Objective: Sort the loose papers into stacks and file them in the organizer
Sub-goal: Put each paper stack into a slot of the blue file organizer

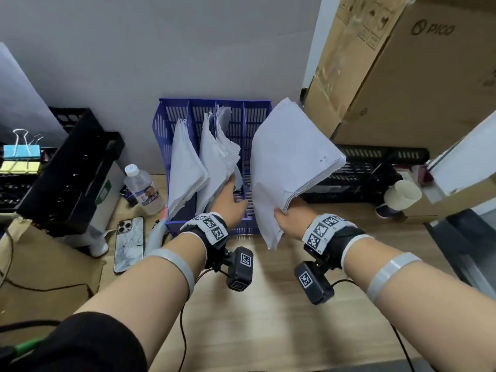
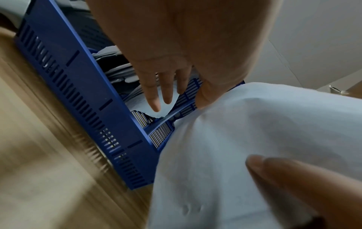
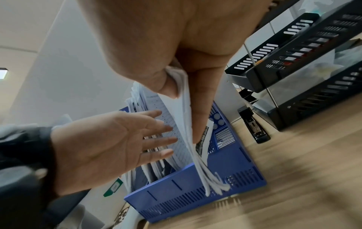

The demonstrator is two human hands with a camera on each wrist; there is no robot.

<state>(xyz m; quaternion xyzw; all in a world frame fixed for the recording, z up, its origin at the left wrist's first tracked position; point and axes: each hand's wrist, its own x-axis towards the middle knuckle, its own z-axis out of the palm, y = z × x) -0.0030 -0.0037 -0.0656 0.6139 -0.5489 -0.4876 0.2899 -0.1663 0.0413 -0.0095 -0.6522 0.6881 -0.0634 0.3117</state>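
Forearms are reaching over the worktop (image 1: 268, 318), and the right hand (image 1: 291, 221) is pinching a thick stack of papers (image 1: 290, 162) by its near lower corner, thumb on one face and fingers on the other. From that grip the stack is rising up and away, its long axis tilting toward the wall, and it is hanging just right of the blue organizer (image 1: 171, 111). The left hand (image 1: 232, 202), fingers straight and holding nothing, is pressing the filed papers (image 1: 214, 157) aside. The empty rightmost slot is lying just left of the stack, nearer the left hand.
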